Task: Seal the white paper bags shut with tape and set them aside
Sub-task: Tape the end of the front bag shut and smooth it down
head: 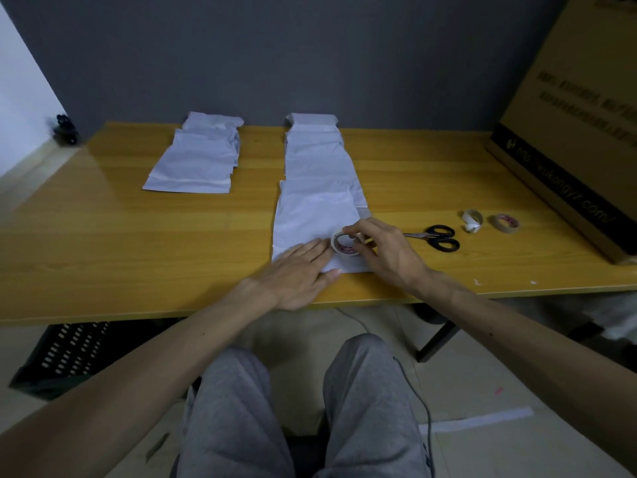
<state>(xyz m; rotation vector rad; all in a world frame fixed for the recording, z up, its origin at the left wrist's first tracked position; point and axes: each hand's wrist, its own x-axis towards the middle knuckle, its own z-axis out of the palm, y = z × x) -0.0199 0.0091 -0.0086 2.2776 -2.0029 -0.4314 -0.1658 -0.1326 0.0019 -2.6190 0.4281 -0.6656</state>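
Low in the centre of the frame, the left hand [296,272] lies flat on the near end of the bag [310,215], its fingers [315,250] straight and together, likely pinning the paper to the desk [138,243] while tape goes on. Just right of it, the right hand [386,251] grips the tape roll [344,246], fingers curled round its rim, with the roll resting on the bag. Further right lie scissors [437,237], a white roll [471,220] and a brown roll [505,223], handy for cutting. Beyond, more bags [312,150] wait in a column. A pile [196,160] at upper left looks set aside.
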